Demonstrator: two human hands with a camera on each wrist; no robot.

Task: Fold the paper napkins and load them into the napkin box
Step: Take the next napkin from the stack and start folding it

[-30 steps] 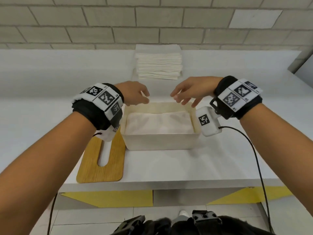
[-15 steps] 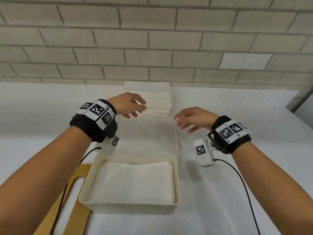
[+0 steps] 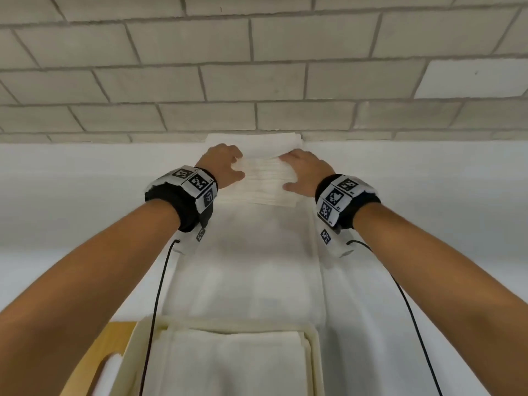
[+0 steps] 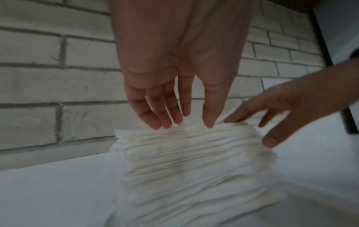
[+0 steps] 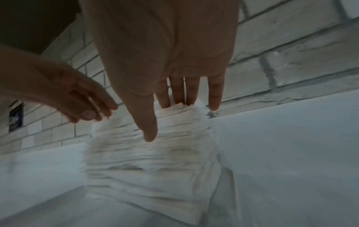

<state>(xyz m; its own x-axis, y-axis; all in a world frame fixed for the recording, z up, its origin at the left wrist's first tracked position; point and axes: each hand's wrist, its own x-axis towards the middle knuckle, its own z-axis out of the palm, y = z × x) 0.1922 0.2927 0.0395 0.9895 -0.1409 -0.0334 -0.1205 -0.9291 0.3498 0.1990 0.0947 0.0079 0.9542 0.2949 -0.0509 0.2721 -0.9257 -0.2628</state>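
Observation:
A tall stack of white paper napkins [image 3: 267,181] [image 4: 194,161] [image 5: 151,153] stands at the back of the table against the brick wall. My left hand [image 3: 225,167] [image 4: 182,116] hovers at the stack's top left edge, fingers loosely extended and just touching the top sheets. My right hand [image 3: 300,170] [image 5: 174,110] lies on the top right of the stack, fingers straight on the upper napkins and thumb down its front. Neither hand grips anything. The cream napkin box [image 3: 314,347] sits near the front edge and holds folded napkins [image 3: 234,364].
A wooden board with a slot [image 3: 97,361] lies left of the box. A white cloth strip [image 3: 251,267] runs from the stack to the box. The brick wall [image 3: 257,81] stands right behind the stack. Black cables [image 3: 155,304] hang from both wrists.
Both hands moved away from the box, forward to the napkin stack at the wall, and now touch its top. The head view tilted up, so the box sits at the frame's bottom.

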